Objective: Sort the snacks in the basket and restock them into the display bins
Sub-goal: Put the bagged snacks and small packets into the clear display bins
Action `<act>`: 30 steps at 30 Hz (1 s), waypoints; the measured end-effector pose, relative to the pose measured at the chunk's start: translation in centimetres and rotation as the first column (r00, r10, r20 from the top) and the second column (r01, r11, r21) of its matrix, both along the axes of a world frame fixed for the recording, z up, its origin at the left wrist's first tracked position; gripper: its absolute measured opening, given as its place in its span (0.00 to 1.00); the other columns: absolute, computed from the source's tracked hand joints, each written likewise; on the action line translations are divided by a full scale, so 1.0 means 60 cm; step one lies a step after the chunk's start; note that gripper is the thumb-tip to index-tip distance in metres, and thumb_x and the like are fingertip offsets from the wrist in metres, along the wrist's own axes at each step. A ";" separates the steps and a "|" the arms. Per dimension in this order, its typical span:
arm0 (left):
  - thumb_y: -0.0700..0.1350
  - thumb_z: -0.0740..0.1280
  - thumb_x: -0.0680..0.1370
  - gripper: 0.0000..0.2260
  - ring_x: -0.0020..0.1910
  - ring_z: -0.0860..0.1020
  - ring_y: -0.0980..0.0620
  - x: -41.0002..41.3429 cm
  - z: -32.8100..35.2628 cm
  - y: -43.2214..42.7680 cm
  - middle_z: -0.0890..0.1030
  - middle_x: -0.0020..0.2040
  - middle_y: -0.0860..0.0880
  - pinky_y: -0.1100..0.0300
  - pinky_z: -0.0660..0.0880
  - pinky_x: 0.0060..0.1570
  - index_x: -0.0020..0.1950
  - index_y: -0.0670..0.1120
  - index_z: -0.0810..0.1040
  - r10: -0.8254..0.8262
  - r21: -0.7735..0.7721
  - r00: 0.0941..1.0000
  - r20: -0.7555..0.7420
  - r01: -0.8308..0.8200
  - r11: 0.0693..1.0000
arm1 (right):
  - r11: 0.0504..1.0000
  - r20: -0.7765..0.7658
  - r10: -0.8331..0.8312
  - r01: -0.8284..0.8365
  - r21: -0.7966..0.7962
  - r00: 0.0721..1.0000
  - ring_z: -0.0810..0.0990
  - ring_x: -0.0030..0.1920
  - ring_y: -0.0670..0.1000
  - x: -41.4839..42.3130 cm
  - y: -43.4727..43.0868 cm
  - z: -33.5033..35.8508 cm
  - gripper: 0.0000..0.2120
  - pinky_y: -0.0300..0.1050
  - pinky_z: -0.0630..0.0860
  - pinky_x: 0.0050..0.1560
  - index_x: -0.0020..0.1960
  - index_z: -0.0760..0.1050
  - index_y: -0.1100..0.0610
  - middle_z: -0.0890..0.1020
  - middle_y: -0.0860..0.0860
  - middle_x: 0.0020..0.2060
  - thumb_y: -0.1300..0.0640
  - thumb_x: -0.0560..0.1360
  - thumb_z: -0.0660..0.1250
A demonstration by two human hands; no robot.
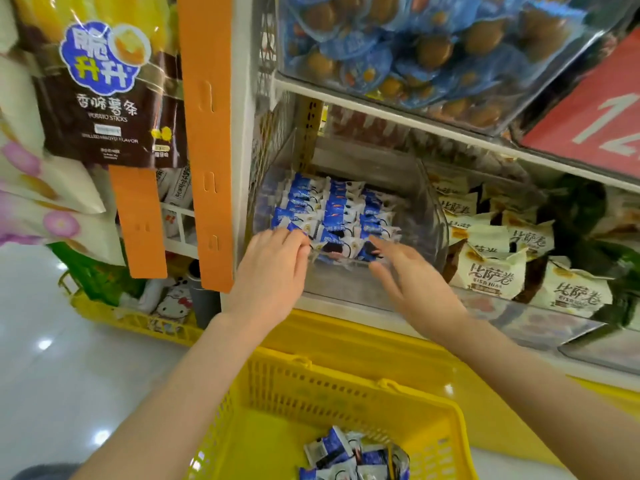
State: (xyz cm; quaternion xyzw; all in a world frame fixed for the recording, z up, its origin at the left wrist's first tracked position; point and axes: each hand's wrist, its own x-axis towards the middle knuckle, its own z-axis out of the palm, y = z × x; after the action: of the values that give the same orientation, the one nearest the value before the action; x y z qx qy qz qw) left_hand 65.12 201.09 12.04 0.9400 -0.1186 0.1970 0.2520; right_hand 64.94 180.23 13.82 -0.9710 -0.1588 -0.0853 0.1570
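A clear display bin (427, 202) on the middle shelf holds neat rows of blue-and-white snack packets (332, 211). My left hand (273, 268) reaches into the bin's front left, its fingertips touching the nearest packets. My right hand (405, 271) hovers at the bin's front right with fingers spread and straight, holding nothing. Below my arms sits a yellow plastic basket (311, 386) with several more blue-and-white packets (349, 455) lying in its bottom.
The bin to the right holds cream-coloured roll packets (495, 275). The shelf above carries a bin of blue wrapped snacks (415, 57). An orange upright (207, 140) and hanging potato-stick bags (104, 91) stand to the left. A second yellow basket (131, 317) sits on the floor.
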 end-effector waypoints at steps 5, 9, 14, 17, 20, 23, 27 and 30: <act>0.42 0.57 0.80 0.13 0.64 0.68 0.51 -0.053 -0.021 -0.044 0.73 0.62 0.46 0.57 0.63 0.66 0.63 0.43 0.73 -0.019 -0.115 0.998 0.064 0.026 0.993 | 0.994 0.222 0.084 -0.066 -0.091 0.971 0.67 0.70 0.54 -0.084 -0.053 -0.053 0.18 0.47 0.60 0.71 0.67 0.70 0.60 0.72 0.55 0.67 0.55 0.79 0.58; 0.45 0.54 0.79 0.13 0.56 0.71 0.53 -0.100 -0.091 -0.094 0.74 0.55 0.49 0.61 0.66 0.56 0.58 0.44 0.74 -0.089 -0.136 0.993 0.072 0.098 0.986 | 0.998 0.277 0.031 -0.045 0.046 0.960 0.73 0.51 0.49 -0.107 -0.079 -0.106 0.14 0.38 0.65 0.54 0.56 0.75 0.59 0.78 0.53 0.49 0.54 0.79 0.55; 0.48 0.52 0.81 0.13 0.58 0.66 0.57 -0.146 -0.261 -0.132 0.68 0.60 0.54 0.64 0.63 0.59 0.65 0.51 0.66 -0.098 -0.011 0.919 -0.383 0.101 0.995 | 0.992 -0.111 -0.104 0.111 0.053 0.988 0.75 0.53 0.48 -0.138 -0.105 -0.244 0.12 0.36 0.68 0.51 0.60 0.72 0.55 0.75 0.49 0.53 0.53 0.81 0.56; 0.46 0.56 0.81 0.13 0.56 0.69 0.53 -0.171 -0.355 -0.132 0.70 0.60 0.50 0.59 0.69 0.58 0.65 0.49 0.65 -0.101 0.027 0.787 -0.609 0.147 0.989 | 0.977 -0.419 -0.209 0.204 -0.056 0.884 0.72 0.60 0.48 -0.171 -0.122 -0.346 0.16 0.39 0.69 0.55 0.67 0.65 0.52 0.70 0.49 0.62 0.51 0.81 0.52; 0.45 0.56 0.81 0.12 0.55 0.71 0.51 -0.199 -0.435 -0.124 0.71 0.60 0.48 0.56 0.71 0.55 0.64 0.47 0.67 -0.105 0.048 0.627 -0.772 0.223 0.974 | 0.967 -0.643 -0.250 0.226 -0.121 0.724 0.68 0.66 0.52 -0.210 -0.132 -0.429 0.19 0.44 0.68 0.63 0.71 0.60 0.54 0.65 0.51 0.69 0.53 0.82 0.54; 0.45 0.57 0.81 0.14 0.57 0.71 0.49 -0.228 -0.497 -0.119 0.70 0.62 0.46 0.57 0.69 0.56 0.66 0.45 0.66 -0.115 0.005 0.456 -0.882 0.253 0.967 | 0.969 -0.795 -0.220 0.218 -0.113 0.565 0.74 0.57 0.51 -0.250 -0.139 -0.483 0.13 0.45 0.70 0.60 0.65 0.66 0.55 0.71 0.50 0.61 0.56 0.81 0.56; 0.44 0.59 0.80 0.17 0.63 0.71 0.49 -0.264 -0.548 -0.113 0.69 0.67 0.46 0.57 0.69 0.62 0.69 0.46 0.65 -0.153 -0.102 0.220 -0.963 0.226 0.969 | 0.989 -0.927 -0.100 0.137 -0.053 0.362 0.76 0.51 0.48 -0.304 -0.121 -0.529 0.18 0.43 0.73 0.53 0.68 0.66 0.58 0.75 0.51 0.56 0.54 0.80 0.60; 0.45 0.60 0.80 0.20 0.63 0.71 0.50 -0.280 -0.571 -0.102 0.68 0.69 0.46 0.59 0.69 0.62 0.72 0.48 0.62 -0.143 -0.109 0.119 -0.982 0.256 0.961 | 0.999 -0.942 -0.016 0.032 -0.006 0.337 0.73 0.59 0.51 -0.328 -0.095 -0.547 0.22 0.45 0.70 0.60 0.69 0.66 0.55 0.74 0.53 0.61 0.51 0.78 0.63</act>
State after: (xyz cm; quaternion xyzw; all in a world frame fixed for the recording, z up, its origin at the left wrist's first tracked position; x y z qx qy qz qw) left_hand 48.31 194.97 -22.21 0.8252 -0.0589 -0.5027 0.2508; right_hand 45.26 174.55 -19.02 -0.8442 -0.0243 0.4858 0.2252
